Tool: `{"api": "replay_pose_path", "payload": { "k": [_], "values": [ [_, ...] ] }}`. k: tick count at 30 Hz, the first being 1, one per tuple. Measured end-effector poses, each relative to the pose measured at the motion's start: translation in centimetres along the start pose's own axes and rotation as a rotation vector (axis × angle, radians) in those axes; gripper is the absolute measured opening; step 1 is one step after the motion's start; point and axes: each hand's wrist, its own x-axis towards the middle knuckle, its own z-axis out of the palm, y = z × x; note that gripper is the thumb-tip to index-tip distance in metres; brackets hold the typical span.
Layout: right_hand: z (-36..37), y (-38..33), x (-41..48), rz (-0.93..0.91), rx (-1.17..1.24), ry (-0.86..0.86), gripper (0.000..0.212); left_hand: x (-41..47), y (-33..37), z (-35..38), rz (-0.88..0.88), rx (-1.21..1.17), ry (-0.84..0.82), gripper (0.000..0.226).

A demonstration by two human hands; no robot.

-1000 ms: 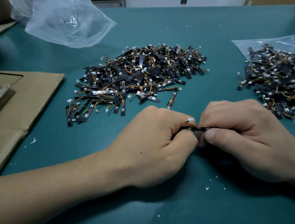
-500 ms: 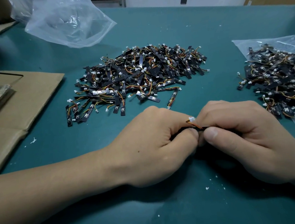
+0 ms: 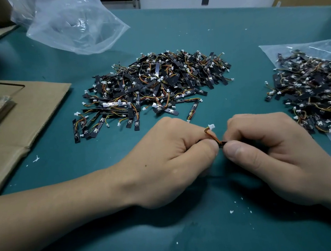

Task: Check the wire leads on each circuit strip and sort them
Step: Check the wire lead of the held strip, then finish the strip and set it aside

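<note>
Flat brown cardboard (image 3: 30, 121) lies along the green worktop (image 3: 232, 35)'s left edge. A pile of black circuit strips (image 3: 153, 86) sits mid-worktop. Toward the near edge, the left hand (image 3: 169, 161) and right hand (image 3: 267, 152), fingers curled, pinch one black wired strip (image 3: 222, 144) between them. A second strip pile (image 3: 314, 92) lies on a clear plastic bag (image 3: 274, 50) at the right edge.

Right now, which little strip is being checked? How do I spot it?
On the green table, nearer than the middle pile, the left hand and right hand meet, pinching one black strip. Only this one is held, its white plug sticking up on orange wires.
</note>
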Motion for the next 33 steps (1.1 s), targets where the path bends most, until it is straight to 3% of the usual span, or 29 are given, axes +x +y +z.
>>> {"api": "replay_pose_path", "payload": {
  "k": [5,8,10,13,16,19,21,24,26,33],
  "values": [
    [-0.1,-0.1,-0.1,-0.053,0.000,-0.077,0.043,0.1,0.0,0.2,0.011,0.089,-0.019,0.035],
    [-0.1,0.0,-0.3,0.014,0.088,-0.092,0.048,0.1,-0.2,0.2,0.011,0.089,0.048,0.023],
    [-0.4,0.2,-0.4,0.067,0.205,-0.133,0.045,0.1,-0.2,0.3,0.006,0.043,0.097,0.012],
    [-1.0,0.9,-0.2,0.116,0.385,-0.192,0.037,0.2,-0.3,0.3,0.017,-0.036,0.162,0.020],
    [-0.6,1.2,-0.2,0.104,0.434,0.032,0.037,0.2,-0.4,0.2,0.010,-0.016,0.290,0.021],
    [-0.3,1.2,0.0,0.129,0.580,0.374,0.034,0.2,-0.7,0.4,-0.084,0.270,0.377,0.019],
    [-0.1,1.4,0.0,0.187,0.637,0.396,0.040,0.1,-0.6,0.8,-0.164,0.485,0.306,0.027],
    [0.1,1.0,-0.1,0.184,0.543,0.288,0.029,0.0,-0.5,1.5,-0.239,0.810,0.112,0.048],
    [0.3,0.6,-0.2,0.176,0.467,0.218,0.026,-0.3,-0.4,1.7,-0.228,0.908,0.063,0.052],
    [0.7,0.8,0.0,0.284,0.228,0.381,0.012,-0.2,-0.6,1.5,-0.038,0.856,0.197,0.021]
  ]
}}
